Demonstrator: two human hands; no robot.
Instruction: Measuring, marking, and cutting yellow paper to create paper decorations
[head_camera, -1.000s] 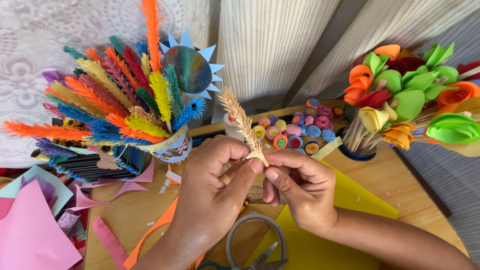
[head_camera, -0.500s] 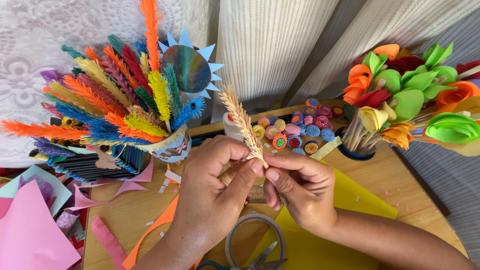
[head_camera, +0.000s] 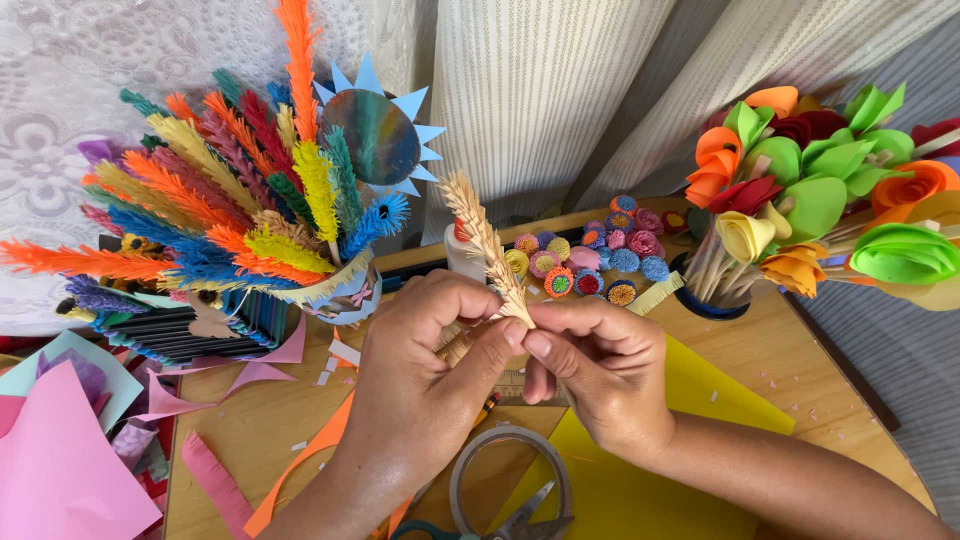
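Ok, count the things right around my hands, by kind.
Tan fringed paper sprig: 1, pinched by left hand and right hand
Scissors: 1
Grey ring: 1
Yellow paper sheet: 1
Total: 4

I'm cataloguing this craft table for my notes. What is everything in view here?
paper wheat stalk: one, tan, pinched at its base by both hands
paper feather stalks: many, orange, blue, yellow, green, red, bunched at left
sun disc: one, blue rays, behind the bunch
rolled paper discs: many, mixed colours, centre back
paper flowers: many, orange, green, yellow, red, in a container at right
scissors: one pair, grey handle loop, bottom centre
yellow sheet: one, under the right hand
pink paper: sheets, bottom left
wooden table: one, brown
left hand: holds stalk
right hand: holds stalk
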